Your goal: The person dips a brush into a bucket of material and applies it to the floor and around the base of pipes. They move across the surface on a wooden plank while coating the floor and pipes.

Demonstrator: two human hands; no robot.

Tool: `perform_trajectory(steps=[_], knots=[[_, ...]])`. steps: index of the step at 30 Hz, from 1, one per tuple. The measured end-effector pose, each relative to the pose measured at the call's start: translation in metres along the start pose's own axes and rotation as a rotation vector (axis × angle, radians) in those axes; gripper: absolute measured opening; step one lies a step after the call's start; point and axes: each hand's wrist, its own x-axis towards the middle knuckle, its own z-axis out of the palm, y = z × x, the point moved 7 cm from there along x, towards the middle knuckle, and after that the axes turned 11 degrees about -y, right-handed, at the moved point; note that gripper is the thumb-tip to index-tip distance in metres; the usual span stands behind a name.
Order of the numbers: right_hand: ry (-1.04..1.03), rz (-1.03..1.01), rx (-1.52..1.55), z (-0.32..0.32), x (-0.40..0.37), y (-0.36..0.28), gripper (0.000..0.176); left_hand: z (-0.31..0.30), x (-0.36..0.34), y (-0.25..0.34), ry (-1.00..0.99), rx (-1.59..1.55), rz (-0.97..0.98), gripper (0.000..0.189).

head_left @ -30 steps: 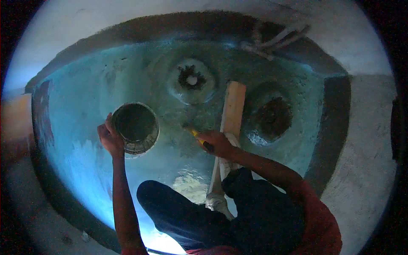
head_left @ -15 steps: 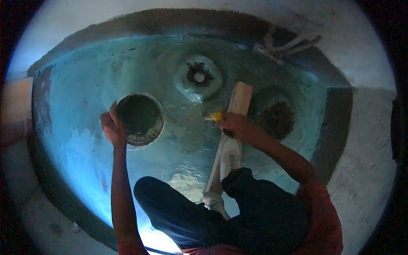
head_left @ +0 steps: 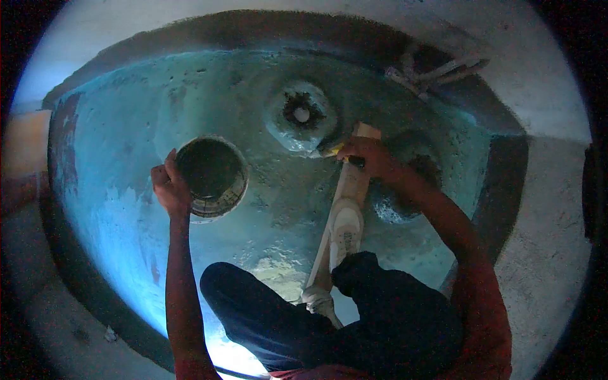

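Note:
My left hand [head_left: 170,187] grips the rim of a round bucket [head_left: 238,193], its thumb up along the edge. Dark grey-green material [head_left: 209,168] fills much of the bucket. In my right hand [head_left: 370,158] is a small tool with a yellow-and-black handle [head_left: 356,161], its working end too dim to name. That end points left, at the lower right edge of a raised round mound [head_left: 295,138] with a pale round centre. My right hand overlaps the far end of a wooden plank [head_left: 367,131].
My shoes [head_left: 346,231] rest on the plank. A second dark round mound [head_left: 396,212] lies right of it, partly behind my right forearm. The blue-green floor [head_left: 126,152] looks wet and is bordered by a dark band [head_left: 506,190]. Pale stick-like pieces [head_left: 437,76] lie at the far right.
My right hand has moved up and slightly right with the tool, from beside the plank to the mound's lower edge. My left hand stays on the bucket rim.

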Motion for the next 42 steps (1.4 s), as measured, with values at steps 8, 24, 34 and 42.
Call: perform_trajectory(steps=[8,24,34,42], knots=[[-0.090,0.040,-0.073,-0.020,-0.016,-0.017,0.038,-0.001,0.001,0.009,0.024,0.097,0.007,0.029],[-0.070,-0.020,0.072,-0.040,0.030,0.059,0.031,-0.001,-0.001,0.015,0.037,0.193,0.102,0.030],[0.229,-0.066,0.103,-0.101,-0.011,0.009,0.034,0.005,-0.001,-0.004,-0.009,-0.061,0.059,0.031],[0.483,-0.114,0.160,-0.134,-0.013,-0.100,0.024,0.013,0.000,0.026,-0.044,0.002,-0.049,0.031]])
